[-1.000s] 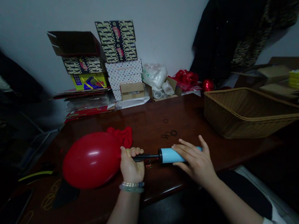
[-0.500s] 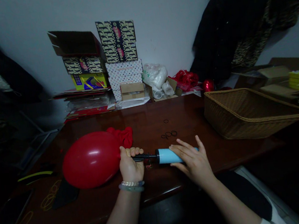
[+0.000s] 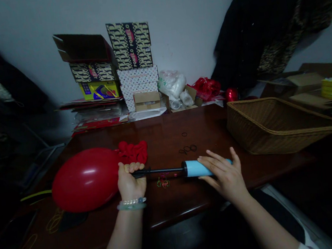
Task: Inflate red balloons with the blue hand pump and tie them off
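Observation:
A hand pump with a light blue barrel (image 3: pixel 193 168) and black rod lies level across the middle, above the table. My left hand (image 3: pixel 131 181) is closed round its black end, right beside the neck of a large inflated red balloon (image 3: pixel 85 179); the hand hides where the two meet. My right hand (image 3: pixel 222 172) holds the barrel, thumb below and fingers laid over the top, some of them lifted apart. Behind the left hand rests a heap of red balloons (image 3: pixel 134 151). Small colourful bands (image 3: pixel 163 182) lie on the tabletop under the rod.
On the dark wooden table (image 3: pixel 160 131), black rings (image 3: pixel 189 149) lie beyond the pump. A wicker basket (image 3: pixel 279 138) stands at the right. Stacked boxes (image 3: pixel 138 81) line the wall. Yellow bands (image 3: pixel 54 221) and a dark flat device (image 3: pixel 9 240) are at the left.
My hands have moved apart, the left one leftward with the balloon and the right one slightly rightward. A longer stretch of the pump's rod shows, and more of the red heap is uncovered.

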`<action>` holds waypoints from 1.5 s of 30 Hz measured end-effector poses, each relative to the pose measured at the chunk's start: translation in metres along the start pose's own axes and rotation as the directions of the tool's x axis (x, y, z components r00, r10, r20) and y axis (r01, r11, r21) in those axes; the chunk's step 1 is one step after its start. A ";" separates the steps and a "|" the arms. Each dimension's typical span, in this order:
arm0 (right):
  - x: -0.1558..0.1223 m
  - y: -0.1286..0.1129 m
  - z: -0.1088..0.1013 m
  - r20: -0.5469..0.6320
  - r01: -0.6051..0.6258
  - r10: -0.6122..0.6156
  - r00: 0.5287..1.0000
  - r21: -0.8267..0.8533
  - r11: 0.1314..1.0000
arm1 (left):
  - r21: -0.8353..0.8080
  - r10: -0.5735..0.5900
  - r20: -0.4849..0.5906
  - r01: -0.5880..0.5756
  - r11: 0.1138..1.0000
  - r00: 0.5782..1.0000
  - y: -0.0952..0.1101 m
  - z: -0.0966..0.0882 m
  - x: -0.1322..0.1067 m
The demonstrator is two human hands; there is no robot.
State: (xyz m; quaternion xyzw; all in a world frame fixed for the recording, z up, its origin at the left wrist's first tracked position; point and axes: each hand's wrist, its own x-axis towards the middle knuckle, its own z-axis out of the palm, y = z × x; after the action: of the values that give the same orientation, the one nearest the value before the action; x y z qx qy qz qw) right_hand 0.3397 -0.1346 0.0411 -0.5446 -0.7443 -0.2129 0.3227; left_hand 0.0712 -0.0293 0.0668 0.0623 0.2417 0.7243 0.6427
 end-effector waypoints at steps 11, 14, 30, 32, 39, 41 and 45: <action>0.003 -0.024 0.004 0.003 -0.025 0.025 1.000 0.033 0.999 | 0.031 -0.088 0.105 0.085 0.996 0.991 -0.035 -0.005 -0.017; 0.002 -0.029 0.007 0.017 -0.039 0.038 0.999 0.063 0.997 | 0.034 -0.107 0.118 0.103 0.994 0.987 -0.044 -0.005 -0.023; 0.003 -0.020 0.005 0.053 0.004 -0.007 0.999 0.069 0.998 | 0.066 -0.069 0.097 0.063 0.996 0.993 -0.042 0.001 -0.025; 0.002 -0.013 0.002 0.053 0.006 -0.009 0.999 0.049 0.999 | 0.053 -0.051 0.075 0.047 0.997 0.996 -0.032 0.002 -0.018; -0.001 0.007 -0.006 0.040 0.021 -0.021 0.999 -0.008 1.000 | 0.014 -0.012 -0.003 0.012 1.000 1.000 -0.009 0.002 -0.003; -0.002 0.010 -0.006 0.037 0.020 -0.020 0.999 -0.007 1.000 | 0.008 -0.009 -0.006 0.009 1.000 1.000 -0.010 0.001 -0.003; -0.003 0.009 -0.005 0.029 0.014 -0.014 0.999 -0.009 1.000 | -0.008 -0.022 0.007 0.023 1.000 1.000 -0.019 -0.002 -0.007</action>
State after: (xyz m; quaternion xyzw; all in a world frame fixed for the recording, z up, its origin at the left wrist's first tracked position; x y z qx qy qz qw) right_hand 0.3505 -0.1371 0.0416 -0.5439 -0.7517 -0.2108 0.3077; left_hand 0.0888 -0.0355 0.0580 0.0595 0.2370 0.7178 0.6519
